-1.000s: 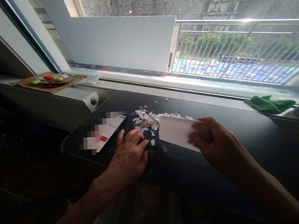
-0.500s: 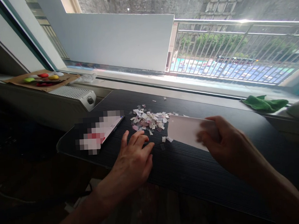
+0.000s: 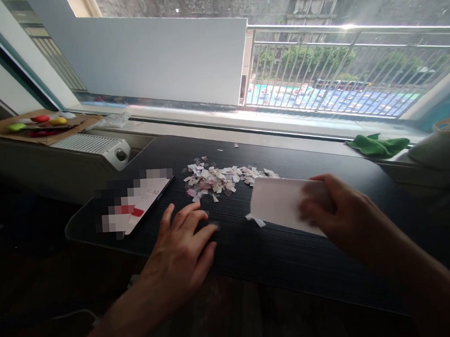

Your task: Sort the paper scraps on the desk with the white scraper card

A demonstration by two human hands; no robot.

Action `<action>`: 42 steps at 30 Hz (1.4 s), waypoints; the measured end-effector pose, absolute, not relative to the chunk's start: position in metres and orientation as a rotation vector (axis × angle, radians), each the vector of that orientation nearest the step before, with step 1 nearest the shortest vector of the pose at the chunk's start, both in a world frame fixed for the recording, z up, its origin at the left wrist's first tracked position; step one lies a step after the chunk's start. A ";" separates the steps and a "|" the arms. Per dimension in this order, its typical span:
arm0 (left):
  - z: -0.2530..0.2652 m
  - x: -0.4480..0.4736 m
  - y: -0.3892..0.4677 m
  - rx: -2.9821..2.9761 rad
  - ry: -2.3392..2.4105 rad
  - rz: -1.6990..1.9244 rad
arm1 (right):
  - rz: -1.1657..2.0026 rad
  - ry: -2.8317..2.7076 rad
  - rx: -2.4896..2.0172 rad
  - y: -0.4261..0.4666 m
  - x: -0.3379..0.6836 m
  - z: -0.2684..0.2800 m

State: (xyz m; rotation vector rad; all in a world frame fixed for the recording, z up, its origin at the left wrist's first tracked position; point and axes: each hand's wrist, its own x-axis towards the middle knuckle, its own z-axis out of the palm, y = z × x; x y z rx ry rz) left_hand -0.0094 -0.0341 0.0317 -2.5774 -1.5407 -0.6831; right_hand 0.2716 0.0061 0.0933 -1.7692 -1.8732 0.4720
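Note:
My right hand (image 3: 340, 210) grips a pale, thin rectangular card (image 3: 277, 203) with a small hole near one corner. The card is tilted above the dark table (image 3: 232, 248), and a few white paper scraps (image 3: 260, 221) lie by its lower left edge. Behind and left of it spreads a loose heap of small cut paper pieces (image 3: 214, 179), mostly white with some pinkish ones. My left hand (image 3: 181, 243) rests palm down in front of the heap, fingers spread, a clear scrap by its fingertips. The right fingertips are blurred.
A phone (image 3: 146, 203) with a lit, partly pixelated screen lies left of the heap. Beyond the table are a white radiator (image 3: 91, 145), brown paper (image 3: 0, 131) bearing colourful objects, a green cloth (image 3: 378, 145) on the sill and a pale rounded container (image 3: 438, 144).
The view has swung right. Against the table, the card has moved right and nearer to me, showing more scraps behind it. My left hand stays spread and has shifted slightly.

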 end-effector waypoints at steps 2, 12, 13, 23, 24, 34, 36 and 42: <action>0.027 -0.017 -0.038 -2.545 -1.505 -0.720 | 0.590 -1.764 -1.806 -0.002 0.292 0.096; 0.026 -0.022 -0.040 -2.580 -1.399 -0.799 | 1.227 -1.530 -1.745 0.003 0.334 0.085; 0.026 -0.024 -0.041 -2.576 -1.400 -0.800 | 1.277 -1.545 -1.742 0.002 0.337 0.085; 0.026 -0.028 -0.041 -2.604 -1.386 -0.783 | 1.420 -1.480 -1.738 -0.009 0.349 0.078; 0.025 -0.029 -0.041 -2.605 -1.384 -0.781 | 1.464 -1.468 -1.721 -0.011 0.349 0.077; 0.027 -0.031 -0.042 -2.593 -1.364 -0.777 | 1.621 -1.453 -1.623 -0.024 0.353 0.077; 0.028 -0.030 -0.042 -2.586 -1.360 -0.788 | 1.615 -1.482 -1.634 -0.026 0.355 0.080; 0.029 -0.030 -0.043 -2.586 -1.353 -0.785 | 1.503 -1.444 -1.660 -0.021 0.364 0.084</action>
